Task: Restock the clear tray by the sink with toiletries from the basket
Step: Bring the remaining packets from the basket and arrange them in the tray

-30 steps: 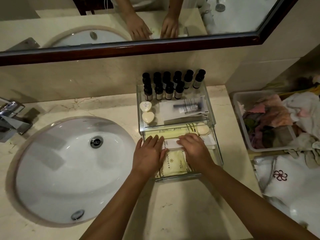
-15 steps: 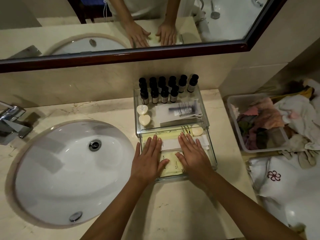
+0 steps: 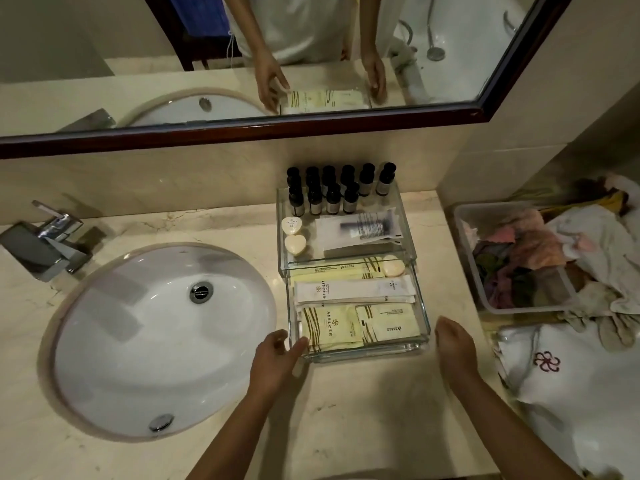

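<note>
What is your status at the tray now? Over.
Left hand open at front left corner of clear tray; right hand open, beside it, not touching. Tray holds sachets, bottles, soaps. Nothing blocks it.

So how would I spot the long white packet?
Right of the sink stands a clear tray with a pulled-out lower drawer. The long white packet lies crosswise in it. Unlike the squarish cream sachets beside it, it is white and spans the drawer's width.

Hotel bathroom: marble vanity top (image 3: 363, 410), 1 oval sink (image 3: 138, 341) and chrome tap (image 3: 52, 244) at its left edge, framed mirror (image 3: 138, 46) above, miniature toiletry bottles (image 3: 332, 195) in clear tray (image 3: 363, 352).
</note>
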Available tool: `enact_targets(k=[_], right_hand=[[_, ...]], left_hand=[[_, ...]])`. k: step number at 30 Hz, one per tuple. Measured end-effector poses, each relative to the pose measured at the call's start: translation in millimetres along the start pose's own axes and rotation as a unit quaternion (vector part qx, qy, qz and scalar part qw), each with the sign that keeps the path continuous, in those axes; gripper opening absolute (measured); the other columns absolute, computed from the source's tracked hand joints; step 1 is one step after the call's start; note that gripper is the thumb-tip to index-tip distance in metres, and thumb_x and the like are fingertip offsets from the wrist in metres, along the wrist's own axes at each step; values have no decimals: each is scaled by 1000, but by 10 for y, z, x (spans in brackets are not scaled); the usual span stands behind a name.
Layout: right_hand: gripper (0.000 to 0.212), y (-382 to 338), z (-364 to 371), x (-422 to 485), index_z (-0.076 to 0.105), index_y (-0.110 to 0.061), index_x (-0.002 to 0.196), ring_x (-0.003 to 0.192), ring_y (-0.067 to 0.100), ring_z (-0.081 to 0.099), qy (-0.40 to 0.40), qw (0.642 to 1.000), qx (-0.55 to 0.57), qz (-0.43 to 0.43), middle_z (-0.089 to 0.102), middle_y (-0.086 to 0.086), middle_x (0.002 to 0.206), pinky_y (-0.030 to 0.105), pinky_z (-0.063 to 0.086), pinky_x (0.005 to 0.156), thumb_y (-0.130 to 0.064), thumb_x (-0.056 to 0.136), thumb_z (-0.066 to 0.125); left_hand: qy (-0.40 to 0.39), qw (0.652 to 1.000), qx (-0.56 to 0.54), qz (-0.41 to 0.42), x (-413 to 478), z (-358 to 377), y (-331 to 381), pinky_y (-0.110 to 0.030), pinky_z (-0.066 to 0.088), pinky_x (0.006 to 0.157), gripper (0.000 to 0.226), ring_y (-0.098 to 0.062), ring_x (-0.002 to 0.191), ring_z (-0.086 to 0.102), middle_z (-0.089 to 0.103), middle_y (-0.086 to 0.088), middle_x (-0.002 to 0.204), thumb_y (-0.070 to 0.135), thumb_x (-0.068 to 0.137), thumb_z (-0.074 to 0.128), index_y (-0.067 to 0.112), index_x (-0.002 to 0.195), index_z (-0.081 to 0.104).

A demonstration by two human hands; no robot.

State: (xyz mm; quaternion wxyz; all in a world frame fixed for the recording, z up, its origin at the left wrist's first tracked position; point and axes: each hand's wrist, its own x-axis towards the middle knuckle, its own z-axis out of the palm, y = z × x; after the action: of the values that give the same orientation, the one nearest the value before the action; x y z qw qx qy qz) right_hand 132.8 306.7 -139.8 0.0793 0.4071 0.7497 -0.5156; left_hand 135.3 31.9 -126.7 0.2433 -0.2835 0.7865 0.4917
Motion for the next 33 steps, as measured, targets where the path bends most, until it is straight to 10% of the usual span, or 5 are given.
enact_targets(k=[9,17,33], right_hand=[[32,-85,155,205,59,-9,58,67,28,51,3,993,32,113,58,14,67,39,38,67,-19,87,52],[25,-205,10,141,51,-5,65,32,7,44,-54,973,153,163,45,9,59,11,34,30,3,89,49],[28,-307,-187,182,60,1,117,55,11,64,-138,981,125,62,64,10,71,17,56,53,-3,90,57]], left_hand=[[-41,939,-315,-131,69,80,4,-33,44,69,16,-26,79,47,55,-17,89,11,92,54,3,80,59],[-10,926,-337,-172,20,31,62,-34,44,59,13,-23,56,44,54,-17,68,1,92,52,-3,80,56],[50,944,-285,-159,-14,-6,181,-27,52,54,11,-19,47,52,64,-11,52,4,86,63,-3,78,68]])
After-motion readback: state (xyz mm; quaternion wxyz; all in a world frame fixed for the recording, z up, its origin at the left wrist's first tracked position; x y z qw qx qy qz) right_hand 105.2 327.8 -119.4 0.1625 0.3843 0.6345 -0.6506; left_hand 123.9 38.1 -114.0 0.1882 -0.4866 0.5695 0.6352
